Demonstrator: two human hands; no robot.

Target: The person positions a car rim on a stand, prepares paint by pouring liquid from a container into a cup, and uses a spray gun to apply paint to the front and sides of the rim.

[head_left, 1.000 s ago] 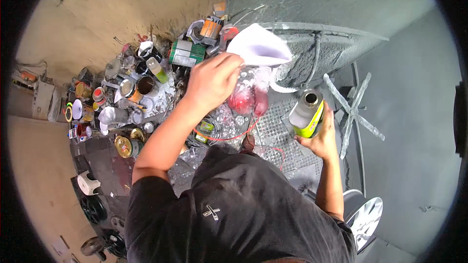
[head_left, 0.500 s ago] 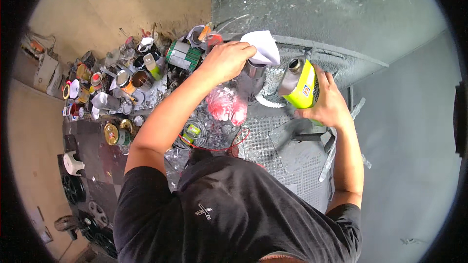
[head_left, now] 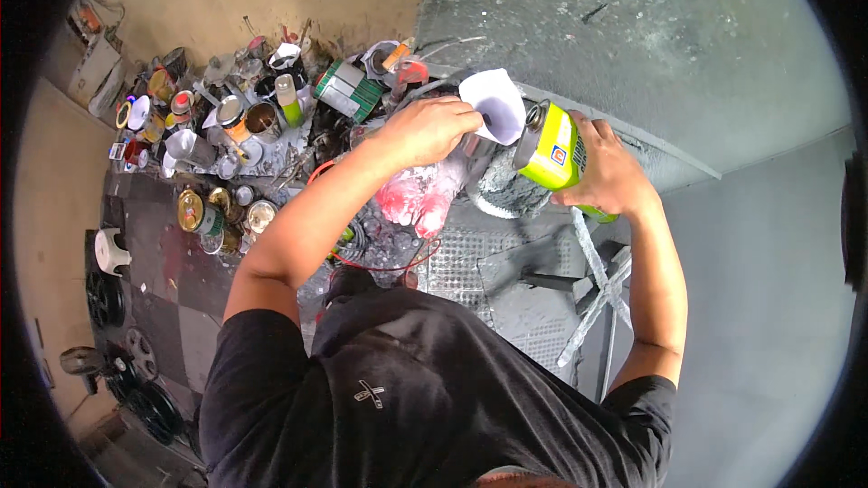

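Yellow-green metal forms the rectangular can on my remote feed: my right hand wraps its fingers around it, tilting its neck just beside the white paper cone, whose edge my left hand pinches between narrowed fingers. By my judgement the lining-up is done, as the can looks uncapped; I see no stream of liquid, so any pouring seems left to do. I count one can in hand, one cone, one partly hidden grey metal cup by the cone, and, farther left, one green-and-silver cylindrical tin, one pale-topped green bottle and one white plastic stool.
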